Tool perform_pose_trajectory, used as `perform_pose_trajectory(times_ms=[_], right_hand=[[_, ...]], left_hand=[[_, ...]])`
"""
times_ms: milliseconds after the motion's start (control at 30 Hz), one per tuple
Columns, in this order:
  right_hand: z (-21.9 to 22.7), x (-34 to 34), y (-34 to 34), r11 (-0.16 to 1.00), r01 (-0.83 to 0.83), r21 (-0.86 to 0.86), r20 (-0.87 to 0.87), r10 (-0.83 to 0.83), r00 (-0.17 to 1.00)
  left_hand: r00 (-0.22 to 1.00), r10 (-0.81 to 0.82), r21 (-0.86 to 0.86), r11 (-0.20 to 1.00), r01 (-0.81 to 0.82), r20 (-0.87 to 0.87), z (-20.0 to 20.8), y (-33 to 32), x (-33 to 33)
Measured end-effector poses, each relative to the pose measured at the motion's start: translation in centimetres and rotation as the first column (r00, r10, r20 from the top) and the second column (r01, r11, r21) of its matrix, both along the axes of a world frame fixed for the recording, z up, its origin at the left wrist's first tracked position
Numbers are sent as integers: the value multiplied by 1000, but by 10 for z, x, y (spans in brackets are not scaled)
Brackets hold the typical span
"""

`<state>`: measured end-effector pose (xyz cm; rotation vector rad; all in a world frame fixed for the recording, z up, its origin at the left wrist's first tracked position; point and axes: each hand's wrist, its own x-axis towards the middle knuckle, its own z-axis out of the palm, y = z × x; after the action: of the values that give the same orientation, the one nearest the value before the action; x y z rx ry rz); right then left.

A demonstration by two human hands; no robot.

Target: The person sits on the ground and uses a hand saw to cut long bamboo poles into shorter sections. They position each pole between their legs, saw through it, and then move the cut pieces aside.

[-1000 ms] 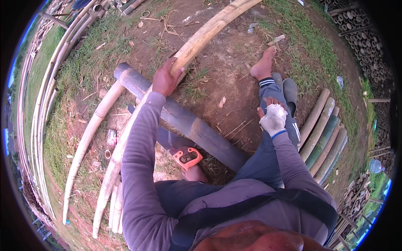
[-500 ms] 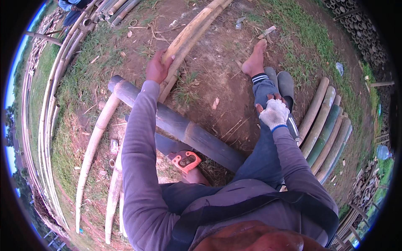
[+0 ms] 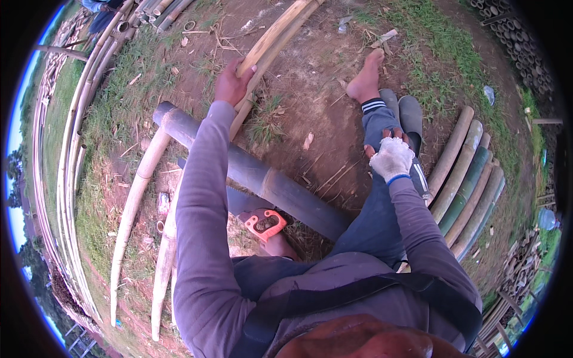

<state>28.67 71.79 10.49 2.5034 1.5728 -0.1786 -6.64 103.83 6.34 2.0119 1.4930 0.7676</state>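
Note:
My bare left hand (image 3: 233,82) is closed around the near part of a long, pale bamboo pole (image 3: 277,37) that runs away to the upper edge. On my outstretched leg rests my right hand (image 3: 391,157) in a white fingerless glove, its fingers spread over the trouser cloth. A thick dark bamboo beam (image 3: 262,179) slopes under my left forearm toward my lap, propped on a pale bamboo leg (image 3: 143,173). Beside the beam lies a handsaw (image 3: 265,224) with an orange handle, near my other foot; part of its blade is hidden by my sleeve.
Several cut bamboo lengths (image 3: 465,185) lie side by side at my right. Grey slip-on shoes (image 3: 410,119) sit by my bare foot (image 3: 365,77). Long poles (image 3: 74,149) stretch along the left, where a person (image 3: 98,12) is partly visible far off. Stacked bamboo (image 3: 519,45) stands far right.
My left hand has shifted slightly farther away and to the right, still on the bamboo pole. The right hand stays on my leg.

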Motion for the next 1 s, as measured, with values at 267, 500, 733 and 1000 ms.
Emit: perform_pose_trajectory(times_ms=[267, 500, 733, 1000], right_hand=[[-13, 2, -3, 1000, -29, 8, 37, 29, 999], [-6, 1, -1, 1000, 3, -31, 3, -3, 1000], [-1, -1, 4, 998, 10, -56, 25, -8, 1000], [-29, 11, -1, 998, -47, 43, 52, 45, 998]], left_hand=[[999, 5, -50, 999, -7, -37, 18, -4, 10], [999, 34, -28, 999, -35, -36, 12, 1, 24], [981, 55, -112, 991, -77, -188, -3, 17, -1], [792, 76, -85, 984, -159, -606, 0, 36, 7]])
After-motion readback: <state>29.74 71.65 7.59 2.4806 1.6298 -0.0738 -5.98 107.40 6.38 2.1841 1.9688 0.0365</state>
